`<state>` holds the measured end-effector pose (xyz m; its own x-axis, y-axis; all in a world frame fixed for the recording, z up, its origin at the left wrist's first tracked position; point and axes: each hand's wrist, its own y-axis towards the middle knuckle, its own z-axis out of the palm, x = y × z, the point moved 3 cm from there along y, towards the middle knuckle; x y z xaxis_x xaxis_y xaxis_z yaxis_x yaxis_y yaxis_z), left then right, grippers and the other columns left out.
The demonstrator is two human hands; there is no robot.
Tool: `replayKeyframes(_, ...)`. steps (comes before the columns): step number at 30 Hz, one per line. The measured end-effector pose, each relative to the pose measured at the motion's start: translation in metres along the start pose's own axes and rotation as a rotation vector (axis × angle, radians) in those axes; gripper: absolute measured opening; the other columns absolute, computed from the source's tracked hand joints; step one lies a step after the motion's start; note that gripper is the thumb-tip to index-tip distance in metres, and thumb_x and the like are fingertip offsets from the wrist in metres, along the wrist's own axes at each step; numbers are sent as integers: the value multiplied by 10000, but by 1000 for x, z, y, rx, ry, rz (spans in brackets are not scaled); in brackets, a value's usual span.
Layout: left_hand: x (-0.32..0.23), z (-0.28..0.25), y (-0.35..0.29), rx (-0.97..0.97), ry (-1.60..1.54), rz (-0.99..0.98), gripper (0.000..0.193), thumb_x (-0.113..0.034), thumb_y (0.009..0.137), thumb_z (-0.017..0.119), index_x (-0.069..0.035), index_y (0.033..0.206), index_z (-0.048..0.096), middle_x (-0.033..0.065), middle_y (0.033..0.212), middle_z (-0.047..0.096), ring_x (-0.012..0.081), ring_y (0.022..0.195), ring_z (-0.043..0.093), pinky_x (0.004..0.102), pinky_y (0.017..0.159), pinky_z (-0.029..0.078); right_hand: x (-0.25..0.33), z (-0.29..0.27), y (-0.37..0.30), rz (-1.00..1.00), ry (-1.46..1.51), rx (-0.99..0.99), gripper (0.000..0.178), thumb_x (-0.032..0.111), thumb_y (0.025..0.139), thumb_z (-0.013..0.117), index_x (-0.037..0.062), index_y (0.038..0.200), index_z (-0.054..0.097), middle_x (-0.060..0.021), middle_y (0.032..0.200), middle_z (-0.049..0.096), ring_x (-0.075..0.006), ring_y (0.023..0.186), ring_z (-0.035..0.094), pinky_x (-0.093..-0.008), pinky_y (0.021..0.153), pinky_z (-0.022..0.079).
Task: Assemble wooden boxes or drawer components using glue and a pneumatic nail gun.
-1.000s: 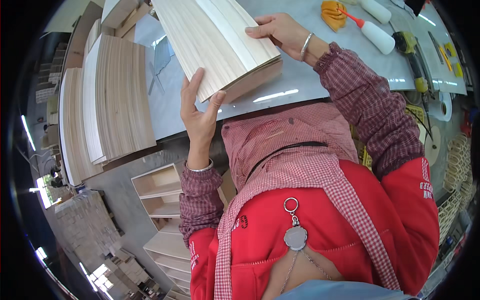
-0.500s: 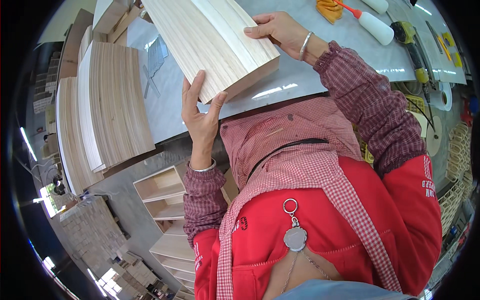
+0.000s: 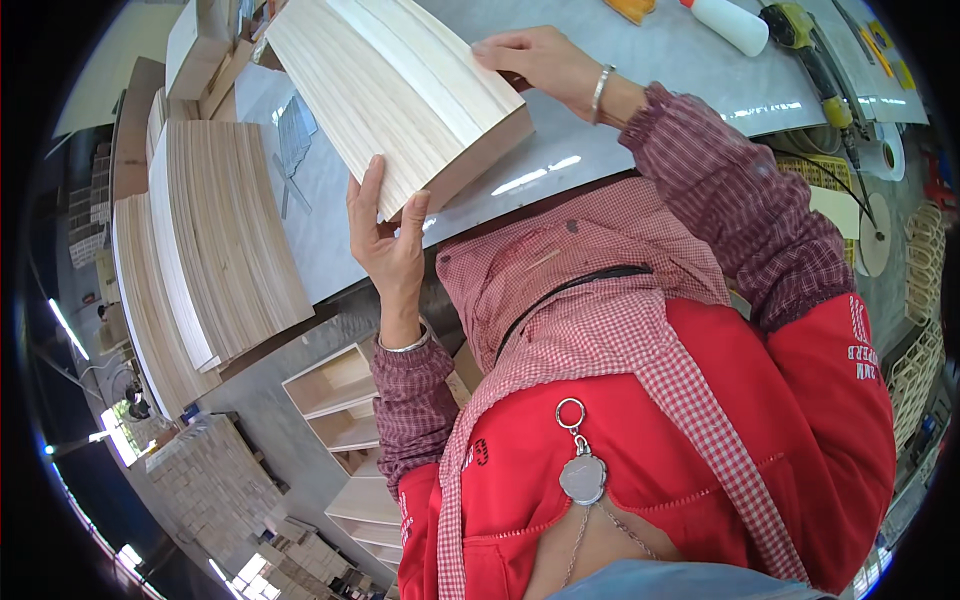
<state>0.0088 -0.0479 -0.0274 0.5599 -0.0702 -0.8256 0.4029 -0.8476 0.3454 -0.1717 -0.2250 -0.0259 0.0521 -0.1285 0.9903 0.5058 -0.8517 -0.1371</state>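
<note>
A long, pale wooden box (image 3: 400, 110) with straight grain sits slantwise over the grey worktable (image 3: 580, 120), its far end cut off by the top of the view. My left hand (image 3: 385, 245) grips its near left corner, thumb at the end face and fingers along the side. At the right long edge, my right hand (image 3: 548, 72) holds on with its fingertips, the thumb partly hidden. Whether the box rests on the table or is lifted a little, I cannot tell.
Stacked wooden boards (image 3: 230, 230) stand at the table's left. Thin grey strips (image 3: 293, 140) lie beside them. At the right are a white squeeze bottle (image 3: 733, 25), an orange cloth (image 3: 630, 8) and a yellow-green power tool (image 3: 800, 45). Wooden shelf units (image 3: 335, 385) stand below on the floor.
The whole view has turned slightly, so the table items sit a little differently in the picture. Both hands keep their hold on the box, which shows little movement relative to the table.
</note>
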Motion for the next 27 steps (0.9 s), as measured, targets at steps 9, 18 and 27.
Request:
replayKeyframes(9,-2,18,5,-44,13,74,480,-144,821,729,-99,1266,557,126,1278,478,93,614,483,175,469,424,-7,-33,-49,-384,-409,-156,192,109,858,620,13,1018,664,-53,922,682,-129,726,619,-203,706,507)
replayKeyframes(18,1,21,6,-37,51,114,488,-159,834,718,-105,1283,535,132,1300,451,93,623,492,175,473,434,-7,-25,-51,-800,-623,-387,53,111,795,623,93,828,661,20,685,619,-131,540,528,-245,524,418)
replayKeyframes(27,-5,20,5,-67,62,32,514,-148,792,737,-101,1262,533,93,1275,538,299,1269,399,326,893,529,6,-24,-54,-808,-864,-290,118,35,790,646,39,908,657,-10,825,671,-118,614,568,-228,557,450)
